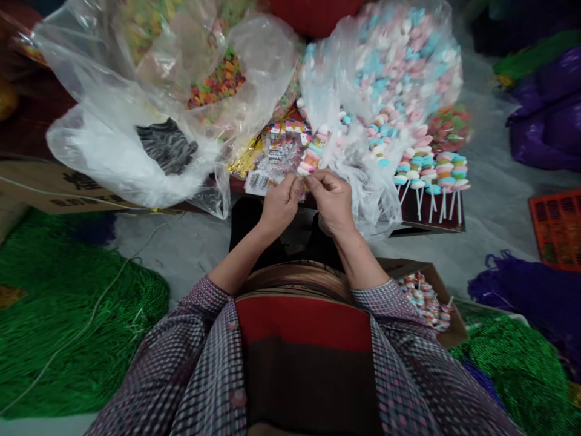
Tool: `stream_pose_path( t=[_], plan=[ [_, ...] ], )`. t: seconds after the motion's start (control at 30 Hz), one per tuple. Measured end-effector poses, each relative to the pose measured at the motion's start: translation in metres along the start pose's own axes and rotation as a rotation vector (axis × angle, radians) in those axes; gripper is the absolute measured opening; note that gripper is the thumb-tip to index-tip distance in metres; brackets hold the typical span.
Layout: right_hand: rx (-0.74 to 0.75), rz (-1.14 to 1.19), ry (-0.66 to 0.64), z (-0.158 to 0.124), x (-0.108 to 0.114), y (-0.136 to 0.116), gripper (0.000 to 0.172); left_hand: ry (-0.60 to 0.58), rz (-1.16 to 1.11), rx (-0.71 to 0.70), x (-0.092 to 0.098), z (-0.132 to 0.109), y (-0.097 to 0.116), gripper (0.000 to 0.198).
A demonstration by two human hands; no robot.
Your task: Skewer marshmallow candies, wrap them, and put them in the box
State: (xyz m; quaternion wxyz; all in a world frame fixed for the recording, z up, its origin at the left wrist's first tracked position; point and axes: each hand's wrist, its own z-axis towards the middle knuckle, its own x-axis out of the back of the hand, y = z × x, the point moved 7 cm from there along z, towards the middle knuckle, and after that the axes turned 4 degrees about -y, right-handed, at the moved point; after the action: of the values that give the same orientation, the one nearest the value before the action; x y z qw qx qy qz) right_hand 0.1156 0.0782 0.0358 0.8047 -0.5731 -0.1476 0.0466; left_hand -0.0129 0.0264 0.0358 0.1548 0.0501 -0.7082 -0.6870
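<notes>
My left hand [282, 203] and my right hand [332, 197] meet at the table's front edge, fingers pinched together. Between and just beyond the fingertips is a wrapped candy skewer [311, 156] in a clear bag, its lower end at both hands. Whatever small part each hand pinches is hidden by the fingers. Printed clear bags [284, 148] lie behind my left hand, beside gold twist ties [247, 158]. To the right, several unwrapped candy skewers [422, 166] rest with white sticks over the edge.
Large plastic bags of ring candies [220, 79] and pastel candies [394, 60] stand at the back. A dark bundle [167, 145] lies on white plastic at left. An open carton [456, 321] of wrapped candies sits low right. Green netting [68, 315] covers the left floor; an orange crate [556, 227] is far right.
</notes>
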Motion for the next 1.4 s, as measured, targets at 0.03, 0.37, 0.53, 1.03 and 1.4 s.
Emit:
stream_pose_path(
  t=[0.03, 0.37, 0.53, 1.03, 1.4],
  plan=[
    [0.010, -0.019, -0.022, 0.000, 0.001, -0.003, 0.018, -0.009, -0.008, -0.012, 0.000, 0.001, 0.000, 0.027],
    [0.110, -0.275, 0.025, -0.001, 0.017, -0.025, 0.017, -0.265, -0.634, -0.153, 0.000, 0.001, 0.050, 0.033],
    [0.126, -0.233, 0.129, 0.004, 0.031, -0.031, 0.022, -0.320, -0.332, -0.112, -0.007, -0.016, 0.044, 0.055],
    [0.266, -0.342, 0.035, -0.013, 0.023, -0.045, 0.023, -0.302, -0.296, 0.153, 0.000, -0.007, 0.010, 0.050],
    [0.281, -0.238, 0.110, -0.041, 0.026, -0.051, 0.015, -0.432, -0.705, 0.346, -0.040, -0.013, -0.005, 0.029]
  ],
)
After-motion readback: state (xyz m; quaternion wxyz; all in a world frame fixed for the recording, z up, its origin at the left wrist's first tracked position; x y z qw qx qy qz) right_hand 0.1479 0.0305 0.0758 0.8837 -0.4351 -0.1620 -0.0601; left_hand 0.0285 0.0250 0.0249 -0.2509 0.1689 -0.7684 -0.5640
